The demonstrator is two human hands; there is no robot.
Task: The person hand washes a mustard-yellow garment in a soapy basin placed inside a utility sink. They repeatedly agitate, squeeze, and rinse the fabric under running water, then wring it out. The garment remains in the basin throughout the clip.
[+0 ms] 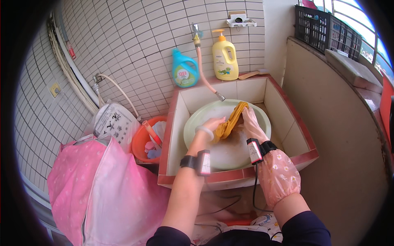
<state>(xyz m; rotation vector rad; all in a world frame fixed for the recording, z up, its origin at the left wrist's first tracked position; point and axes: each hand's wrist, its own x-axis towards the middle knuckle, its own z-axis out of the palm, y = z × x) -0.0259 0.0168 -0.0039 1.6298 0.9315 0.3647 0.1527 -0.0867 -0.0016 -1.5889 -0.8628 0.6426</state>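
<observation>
A wet mustard-yellow cloth [232,124] hangs bunched and twisted over a pale green basin [194,143] that holds cloudy, sudsy water. My right hand [251,121], in a thin pinkish glove with a floral cuff, is closed on the upper right end of the cloth. Bare and with a pale bangle at the wrist, my left hand [214,124] has its fingers curled against the cloth's left side. The cloth's lower end hangs down toward the water between my hands.
The basin sits in a tiled sink [169,158] under a tap hose [204,76]. Behind stand a blue detergent bottle [184,70] and a yellow pump bottle [225,59]. An orange bucket [138,144] and a pink fabric cover [106,184] are left. A wall [328,102] borders the right.
</observation>
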